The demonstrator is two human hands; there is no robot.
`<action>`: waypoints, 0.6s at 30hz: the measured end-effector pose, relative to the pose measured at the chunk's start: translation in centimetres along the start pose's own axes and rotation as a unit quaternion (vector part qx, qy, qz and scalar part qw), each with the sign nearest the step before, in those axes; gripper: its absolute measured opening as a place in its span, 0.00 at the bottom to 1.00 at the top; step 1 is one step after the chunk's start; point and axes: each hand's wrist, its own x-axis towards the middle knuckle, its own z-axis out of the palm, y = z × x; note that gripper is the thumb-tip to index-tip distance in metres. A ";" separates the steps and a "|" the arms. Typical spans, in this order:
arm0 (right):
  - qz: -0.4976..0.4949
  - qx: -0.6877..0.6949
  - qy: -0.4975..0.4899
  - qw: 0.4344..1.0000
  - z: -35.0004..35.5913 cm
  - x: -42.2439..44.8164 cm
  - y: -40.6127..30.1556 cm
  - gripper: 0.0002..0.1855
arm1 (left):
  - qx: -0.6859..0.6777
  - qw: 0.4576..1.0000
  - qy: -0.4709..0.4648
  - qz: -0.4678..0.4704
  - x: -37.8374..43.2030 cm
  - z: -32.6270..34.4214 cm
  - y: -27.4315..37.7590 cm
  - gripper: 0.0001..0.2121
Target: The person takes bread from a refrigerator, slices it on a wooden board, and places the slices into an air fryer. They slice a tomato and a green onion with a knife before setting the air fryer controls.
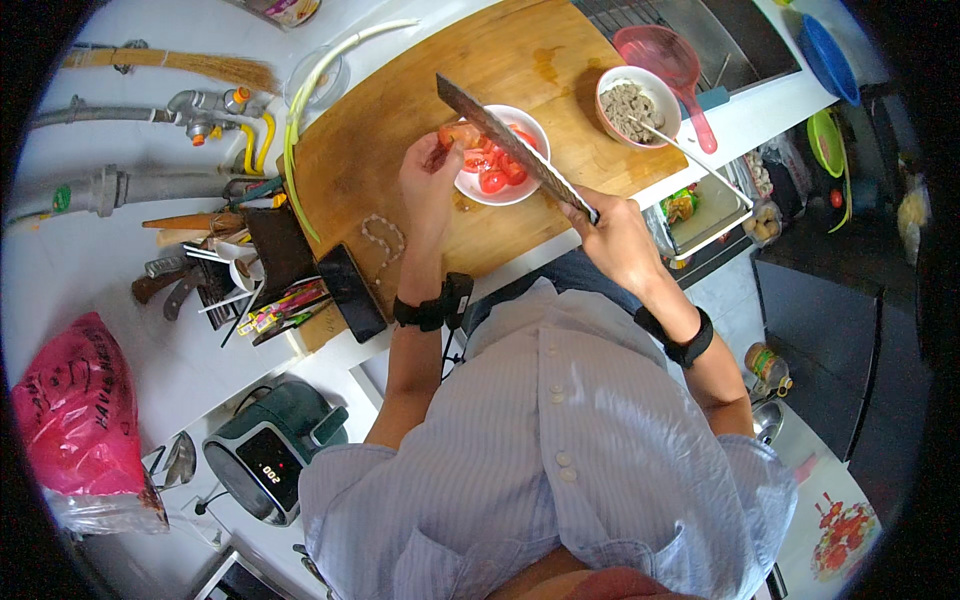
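My right hand (616,238) grips the handle of a large kitchen knife (491,124), its broad blade slanting up and left over a white bowl (501,196). Cut red tomato pieces (493,178) lie in the bowl. My left hand (429,176) holds a piece of tomato (459,135) at the bowl's left rim, beside the blade. Both hands are above a wooden cutting board (375,127). On the board's right part stands a bowl (609,124) of greyish sliced food, probably meat, with chopsticks (656,131) resting in it.
A black phone (351,292) and a beaded string (384,238) lie near the board's lower left. Green onion stalks (291,150) curve along its left edge. A red plastic strainer or ladle (660,46) sits behind the meat bowl. A utensil holder (277,247) stands at left, above an air fryer (262,457).
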 end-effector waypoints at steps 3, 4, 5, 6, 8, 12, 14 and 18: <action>-0.023 0.001 -0.003 1.000 0.3 -0.4 0.1 0.23 | -0.055 0.998 0.022 -0.017 0.4 0.2 -1.3 0.12; -0.032 -0.002 0.003 0.999 0.7 -0.4 0.5 0.23 | -0.084 0.996 0.024 -0.024 0.5 0.3 -1.6 0.12; -0.041 -0.006 0.009 0.999 0.9 -0.5 0.7 0.24 | -0.114 0.993 0.027 -0.031 0.6 0.3 -1.9 0.12; -0.043 -0.013 0.013 0.999 1.0 -0.4 0.7 0.24 | -0.121 0.992 0.030 -0.036 0.7 0.3 -2.2 0.13; -0.049 -0.027 0.019 0.998 1.1 -0.4 0.7 0.24 | -0.135 0.989 0.036 -0.044 0.9 0.3 -2.5 0.14; -0.067 -0.039 0.032 0.996 1.2 -0.3 1.3 0.26 | -0.138 0.989 0.010 -0.050 0.2 1.2 0.0 0.11; -0.065 -0.040 0.027 0.997 1.1 -0.3 1.2 0.27 | -0.138 0.989 0.004 -0.054 0.1 1.2 0.2 0.11; -0.062 -0.039 0.019 0.997 1.1 -0.4 1.2 0.28 | -0.106 0.993 0.018 -0.057 0.5 0.7 -1.5 0.10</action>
